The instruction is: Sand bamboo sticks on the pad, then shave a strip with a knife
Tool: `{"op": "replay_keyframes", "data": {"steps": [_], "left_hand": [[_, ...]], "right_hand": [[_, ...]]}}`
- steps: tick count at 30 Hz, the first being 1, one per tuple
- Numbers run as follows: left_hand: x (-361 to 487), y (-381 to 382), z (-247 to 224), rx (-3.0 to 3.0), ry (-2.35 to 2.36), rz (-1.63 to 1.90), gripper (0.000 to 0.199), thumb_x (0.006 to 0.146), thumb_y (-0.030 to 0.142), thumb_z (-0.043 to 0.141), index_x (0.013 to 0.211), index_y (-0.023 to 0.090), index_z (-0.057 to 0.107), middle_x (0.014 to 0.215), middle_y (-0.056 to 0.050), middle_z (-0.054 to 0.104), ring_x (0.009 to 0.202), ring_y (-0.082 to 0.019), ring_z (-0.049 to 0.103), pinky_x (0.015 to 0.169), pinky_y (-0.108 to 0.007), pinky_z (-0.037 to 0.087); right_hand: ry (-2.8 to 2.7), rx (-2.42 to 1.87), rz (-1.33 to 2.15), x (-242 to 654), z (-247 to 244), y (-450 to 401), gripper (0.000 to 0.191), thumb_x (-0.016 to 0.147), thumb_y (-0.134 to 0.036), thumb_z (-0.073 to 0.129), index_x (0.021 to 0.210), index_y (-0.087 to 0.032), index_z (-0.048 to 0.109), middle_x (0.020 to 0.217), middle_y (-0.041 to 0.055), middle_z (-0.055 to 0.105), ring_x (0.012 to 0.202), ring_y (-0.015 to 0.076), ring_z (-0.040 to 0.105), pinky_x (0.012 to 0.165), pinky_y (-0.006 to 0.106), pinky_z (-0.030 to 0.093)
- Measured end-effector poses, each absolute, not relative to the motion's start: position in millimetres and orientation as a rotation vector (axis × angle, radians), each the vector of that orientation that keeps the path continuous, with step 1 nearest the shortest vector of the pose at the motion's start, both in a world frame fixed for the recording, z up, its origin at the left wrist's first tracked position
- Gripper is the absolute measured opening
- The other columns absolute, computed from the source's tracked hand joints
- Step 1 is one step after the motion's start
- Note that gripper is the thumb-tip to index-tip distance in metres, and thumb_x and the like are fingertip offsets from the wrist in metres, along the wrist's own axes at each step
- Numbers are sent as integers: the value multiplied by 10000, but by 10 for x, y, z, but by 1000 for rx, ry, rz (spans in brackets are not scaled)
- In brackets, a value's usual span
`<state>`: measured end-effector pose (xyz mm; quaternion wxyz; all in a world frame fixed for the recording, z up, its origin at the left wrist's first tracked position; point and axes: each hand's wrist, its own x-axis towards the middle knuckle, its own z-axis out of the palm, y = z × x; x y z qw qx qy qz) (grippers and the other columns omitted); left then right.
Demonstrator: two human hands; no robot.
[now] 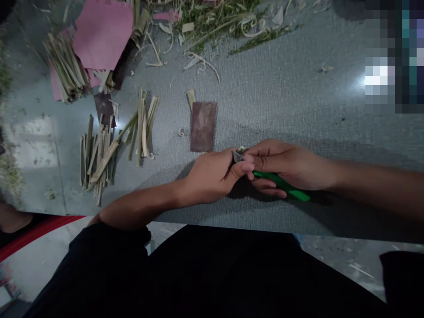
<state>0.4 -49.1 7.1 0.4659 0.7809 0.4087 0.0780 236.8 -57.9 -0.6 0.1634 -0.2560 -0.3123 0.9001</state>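
My right hand [281, 165] is closed around the green handle of a knife [293, 191], whose grey blade points left between my hands. My left hand [215, 176] is closed too, its thumb right beside the blade and touching the right fingertips. The pale end of a bamboo strip [241, 149] shows above the blade; the rest is hidden by my fingers. Just beyond my left hand lies a brown rectangle of sandpaper [203, 127], with another bamboo piece [191, 97] sticking out from under it.
Loose bamboo strips [99, 154] lie in a heap at the left. Behind them are a bundle of strips [66, 66] and a pink sheet [102, 33]. Green and pale shavings [218, 22] cover the far part of the grey table [298, 88]. Another person's limb [13, 216] shows at the left edge.
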Motion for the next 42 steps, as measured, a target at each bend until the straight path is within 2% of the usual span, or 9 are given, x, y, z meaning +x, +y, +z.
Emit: {"op": "replay_keyframes", "data": {"steps": [4,8,13,18,26,35,42], "left_hand": [[5,-506,51,1920,1030,174,759,1210,864,359,968,231,701,918,-81,810,805,-238,763,730,-370,555],[16,-507,53,1886,1035,271,704,1216,838,404,998,246,715,871,-47,776,744,-212,709,690,-360,528],[17,-496,114,1790,1013,296,653,1171,854,540,961,246,650,863,-35,751,751,-201,695,661,-359,489],[13,-509,142,1678,1041,292,648,1081,884,696,967,255,590,827,-10,735,685,-171,647,577,-327,422],[39,-480,173,1733,936,280,715,1173,844,561,835,245,758,786,-20,731,704,-176,670,655,-359,488],[21,-473,121,1808,970,251,754,1173,876,503,891,230,771,863,-41,779,764,-199,736,707,-339,542],[15,-487,110,1866,1005,207,752,1157,905,491,923,237,746,846,-46,778,755,-220,734,689,-346,520]], "right_hand": [[-895,-883,2382,2285,14,-705,572,1090,-694,853,881,-221,610,635,-63,505,487,94,468,433,225,395],[-849,-954,2219,2253,0,-776,579,1095,-731,829,911,-231,602,667,-55,506,528,105,492,467,236,440],[-890,-790,2450,2344,-18,-654,585,1090,-713,843,868,-233,591,616,-74,486,469,95,463,428,227,401],[-873,-726,2604,2393,-17,-556,525,1114,-602,849,853,-217,605,603,-73,511,432,82,477,395,199,340],[-868,-630,2672,2404,-82,-526,400,1133,-519,819,940,-183,723,602,-58,588,410,98,527,395,206,397],[-893,-753,2522,2341,-20,-607,530,1115,-643,837,881,-210,641,601,-75,547,421,91,502,396,202,353],[-982,-864,2402,2310,30,-670,596,1073,-730,853,852,-231,612,617,-72,522,449,93,482,404,223,391]]}}
